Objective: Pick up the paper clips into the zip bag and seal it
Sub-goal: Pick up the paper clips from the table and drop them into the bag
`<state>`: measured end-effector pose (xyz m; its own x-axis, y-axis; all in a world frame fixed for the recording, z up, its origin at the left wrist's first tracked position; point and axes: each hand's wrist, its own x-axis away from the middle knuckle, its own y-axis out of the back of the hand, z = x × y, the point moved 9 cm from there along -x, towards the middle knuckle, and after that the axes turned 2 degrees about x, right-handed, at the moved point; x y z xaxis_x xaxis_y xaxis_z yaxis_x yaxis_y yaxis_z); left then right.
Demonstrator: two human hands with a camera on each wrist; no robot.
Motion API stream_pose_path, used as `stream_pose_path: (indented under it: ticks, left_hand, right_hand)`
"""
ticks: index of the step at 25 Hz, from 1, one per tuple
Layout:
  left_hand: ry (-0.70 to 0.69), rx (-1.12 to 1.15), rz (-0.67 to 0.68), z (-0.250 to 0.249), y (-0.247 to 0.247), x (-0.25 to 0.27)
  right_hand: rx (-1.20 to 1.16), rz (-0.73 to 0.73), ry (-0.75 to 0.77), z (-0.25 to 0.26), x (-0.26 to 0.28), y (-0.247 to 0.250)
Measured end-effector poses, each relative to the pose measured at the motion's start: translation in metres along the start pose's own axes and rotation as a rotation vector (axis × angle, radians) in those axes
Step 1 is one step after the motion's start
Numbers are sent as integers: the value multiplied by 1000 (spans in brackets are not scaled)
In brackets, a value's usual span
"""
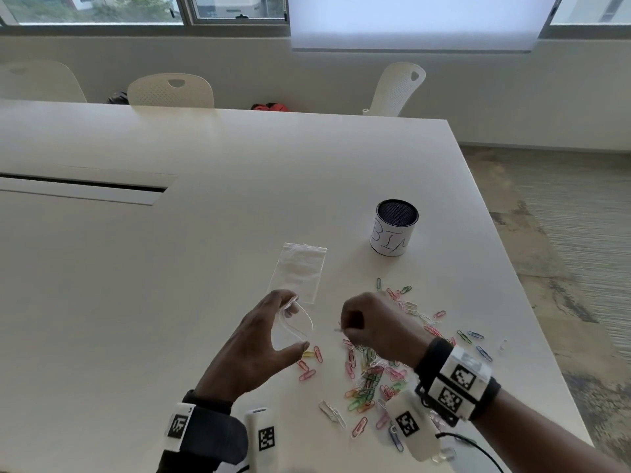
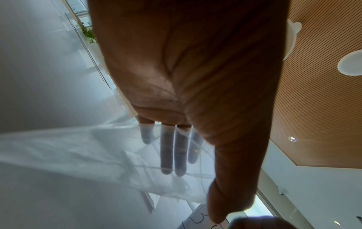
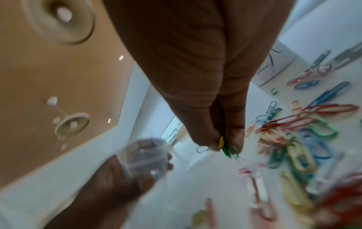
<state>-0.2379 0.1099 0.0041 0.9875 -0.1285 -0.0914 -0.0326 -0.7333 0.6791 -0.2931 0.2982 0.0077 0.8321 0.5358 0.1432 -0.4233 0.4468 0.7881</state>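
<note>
My left hand (image 1: 295, 322) holds a clear zip bag (image 1: 306, 323) above the table, its mouth spread open between thumb and fingers. In the left wrist view the fingers (image 2: 166, 155) show through the bag's clear plastic (image 2: 88, 147). My right hand (image 1: 343, 331) hovers just right of the bag's mouth and pinches a few paper clips (image 3: 227, 148), green, yellow and white, between thumb and fingertips (image 3: 235, 139). Several coloured paper clips (image 1: 368, 377) lie scattered on the white table under and around the right hand. The bag (image 3: 145, 156) also appears, blurred, in the right wrist view.
A flat clear plastic bag (image 1: 302, 271) lies on the table just beyond the left hand. A mesh cup with a white paper label (image 1: 394, 230) stands at the back right. The table's right edge (image 1: 512, 261) runs close to the clips. A cable slot (image 1: 85, 189) lies far left.
</note>
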Motion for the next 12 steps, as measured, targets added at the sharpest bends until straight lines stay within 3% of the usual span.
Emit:
stream_pose_path:
  ticks: [3, 5, 12]
  left_hand:
    - [9, 6, -21, 0, -1, 1]
    - [13, -4, -30, -1, -2, 2]
    - [42, 11, -56, -5, 0, 8]
  right_hand:
    - [-455, -163, 15, 14, 0, 27]
    - [-594, -220, 61, 32, -2, 30]
    - [-468, -319, 166, 60, -10, 14]
